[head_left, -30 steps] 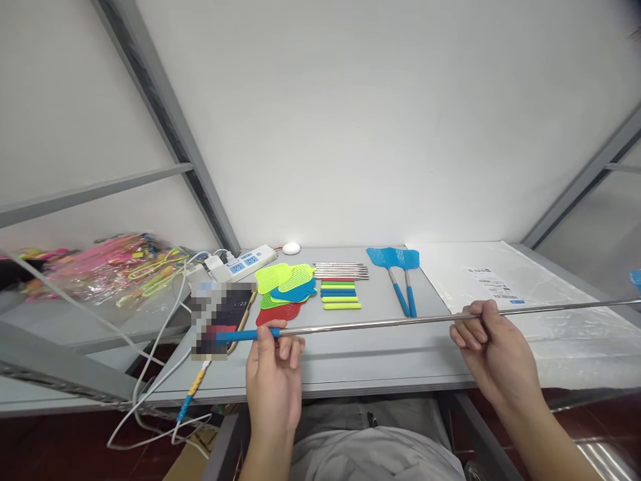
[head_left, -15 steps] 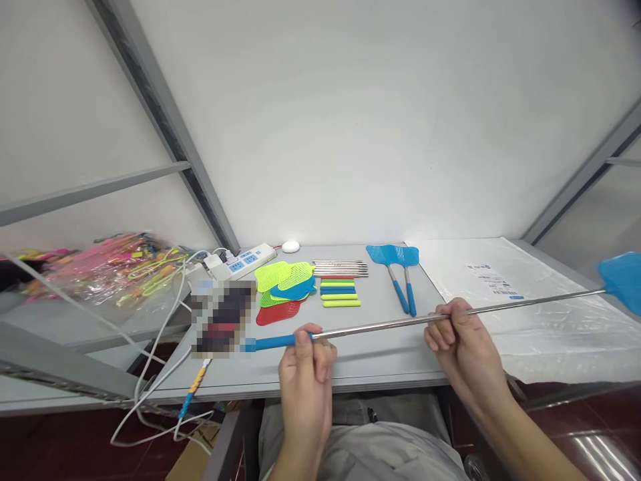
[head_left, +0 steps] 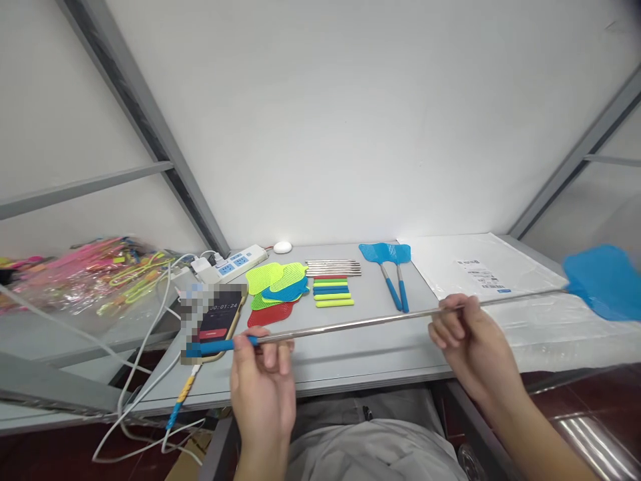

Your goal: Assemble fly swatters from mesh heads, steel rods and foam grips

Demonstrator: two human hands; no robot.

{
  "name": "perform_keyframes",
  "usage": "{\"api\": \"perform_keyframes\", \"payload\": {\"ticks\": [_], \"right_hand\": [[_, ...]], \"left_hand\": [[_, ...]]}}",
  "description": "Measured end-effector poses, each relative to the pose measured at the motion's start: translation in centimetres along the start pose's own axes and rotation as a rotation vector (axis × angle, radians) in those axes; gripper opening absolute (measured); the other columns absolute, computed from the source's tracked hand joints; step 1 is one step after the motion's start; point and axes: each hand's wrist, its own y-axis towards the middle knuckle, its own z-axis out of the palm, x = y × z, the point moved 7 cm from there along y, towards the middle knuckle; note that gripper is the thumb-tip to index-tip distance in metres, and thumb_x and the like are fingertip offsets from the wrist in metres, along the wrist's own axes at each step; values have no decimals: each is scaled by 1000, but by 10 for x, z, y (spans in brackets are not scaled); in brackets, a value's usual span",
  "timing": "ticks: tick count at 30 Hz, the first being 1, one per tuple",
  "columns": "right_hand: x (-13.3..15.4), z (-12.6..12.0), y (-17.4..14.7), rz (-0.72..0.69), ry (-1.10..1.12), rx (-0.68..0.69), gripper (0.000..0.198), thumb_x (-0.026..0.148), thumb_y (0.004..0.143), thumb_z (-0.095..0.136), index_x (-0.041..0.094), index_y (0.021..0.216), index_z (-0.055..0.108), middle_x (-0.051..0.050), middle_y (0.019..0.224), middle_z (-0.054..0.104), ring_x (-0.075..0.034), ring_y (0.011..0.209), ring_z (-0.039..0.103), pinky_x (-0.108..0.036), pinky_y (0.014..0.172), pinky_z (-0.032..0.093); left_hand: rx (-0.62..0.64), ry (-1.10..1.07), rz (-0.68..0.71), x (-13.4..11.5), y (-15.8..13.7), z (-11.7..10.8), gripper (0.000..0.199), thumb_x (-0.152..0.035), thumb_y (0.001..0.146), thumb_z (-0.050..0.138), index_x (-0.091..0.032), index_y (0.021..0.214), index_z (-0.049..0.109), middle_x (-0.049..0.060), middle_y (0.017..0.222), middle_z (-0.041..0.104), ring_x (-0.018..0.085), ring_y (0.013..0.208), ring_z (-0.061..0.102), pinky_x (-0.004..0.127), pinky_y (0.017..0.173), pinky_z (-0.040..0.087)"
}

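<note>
A long fly swatter [head_left: 345, 327] with a metal rod, a blue grip and a blue paddle is held level above the table's front part. My left hand [head_left: 264, 381] is closed around the spot where the blue grip meets the rod. Towards the paddle end, my right hand [head_left: 473, 341] pinches the rod between thumb and fingers. Behind them lie two shorter blue fly swatters [head_left: 393, 274], side by side. Left of these are coloured grips [head_left: 333, 294], several metal rods [head_left: 333, 268] and a pile of perforated swatter heads [head_left: 278, 287] in yellow, green, blue and red.
A phone [head_left: 223, 317], partly blurred, lies on the left of the grey table [head_left: 365, 354], with a cable plugged in. Behind it are a power strip [head_left: 240, 264] and a white round device [head_left: 283, 248]. Plastic-bagged colourful items [head_left: 100, 274] sit far left; a white package [head_left: 481, 270] lies right.
My left hand has moved left with the grip, away from my right hand. More metal rod shows between the hands, and the blue paddle is nearer my right hand.
</note>
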Motion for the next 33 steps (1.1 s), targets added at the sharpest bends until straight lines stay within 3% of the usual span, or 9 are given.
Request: {"api": "perform_keyframes", "payload": {"ticks": [5, 10, 15, 21, 24, 30, 33], "right_hand": [[25, -27, 12, -68, 47, -150, 22, 41, 86, 66, 19, 84, 64, 7, 56, 34, -7, 49, 32, -18, 46, 36], [20, -31, 14, -67, 51, -181, 24, 43, 85, 68, 19, 82, 64, 6, 57, 35, -7, 50, 31, -18, 46, 37], [5, -22, 13, -50, 37, -165, 27, 46, 82, 70, 19, 83, 66, 7, 57, 31, -7, 50, 27, -18, 48, 36], [-22, 6, -1, 40, -5, -61, 26, 45, 85, 66, 19, 89, 70, 5, 57, 32, -9, 54, 28, -22, 53, 36], [-26, 7, -4, 61, -22, -37, 26, 43, 87, 65, 19, 94, 72, 5, 57, 33, -9, 54, 29, -23, 53, 35], [-22, 1, -3, 113, 37, 24, 33, 44, 87, 64, 18, 106, 69, 6, 59, 33, -8, 52, 30, -23, 51, 35], [-9, -2, 2, 73, 148, -29, 33, 50, 88, 59, 20, 98, 67, 6, 58, 34, -8, 49, 29, -23, 48, 35]], "left_hand": [[-61, -45, 85, -22, 18, -12, 25, -40, 94, 52, -18, 84, 59, -9, 50, 33, 7, 42, 29, 23, 62, 46], [-95, -57, 105, -27, 26, -18, 24, -37, 96, 50, -18, 82, 56, -9, 50, 32, 8, 42, 26, 22, 57, 43], [-91, -58, 146, -25, 20, -14, 22, -37, 93, 55, -18, 82, 56, -11, 49, 30, 6, 42, 22, 19, 57, 43], [-46, 30, -37, 18, -9, 3, 25, -44, 90, 59, -19, 87, 60, -11, 48, 33, 4, 42, 29, 22, 67, 47], [-15, 20, -95, 27, -17, 7, 25, -46, 90, 58, -20, 89, 61, -10, 50, 37, 4, 42, 32, 24, 69, 48], [-49, -30, -92, 12, -2, -1, 25, -43, 91, 56, -19, 86, 61, -10, 48, 36, 5, 40, 30, 23, 65, 48], [-74, -72, -35, -5, 12, -8, 24, -40, 93, 54, -19, 84, 60, -10, 46, 34, 6, 39, 27, 22, 62, 46]]}}
